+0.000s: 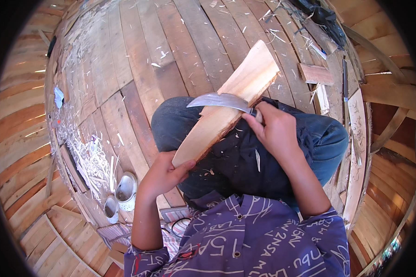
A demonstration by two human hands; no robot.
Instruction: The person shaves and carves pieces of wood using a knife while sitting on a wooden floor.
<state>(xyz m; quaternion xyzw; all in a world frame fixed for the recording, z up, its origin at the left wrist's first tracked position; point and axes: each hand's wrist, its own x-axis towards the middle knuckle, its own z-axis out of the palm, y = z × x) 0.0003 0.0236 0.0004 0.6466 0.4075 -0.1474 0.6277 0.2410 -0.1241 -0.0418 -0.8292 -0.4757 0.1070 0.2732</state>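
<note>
A long pale piece of wood (245, 78) with a rough bark edge slants across my lap, its wider end pointing away to the right. My left hand (168, 173) is closed around its near end, thumb on top. In my right hand (273, 127) is the handle of a knife (219, 100) with a broad curved blade. The blade lies across the middle of the wood, its tip pointing left. Whether the edge is biting into the wood, I cannot tell. A dark cloth (235, 157) covers my lap beneath, with a few small shavings on it.
Wooden floorboards (171, 55) carry scattered shavings, with a heap of shavings (94, 159) on the left. Beside it stands a pair of pale clogs (125, 189). Wood offcuts (316, 74) and a dark thin tool (345, 78) lie at the right. Black plastic (319, 16) is at the far right.
</note>
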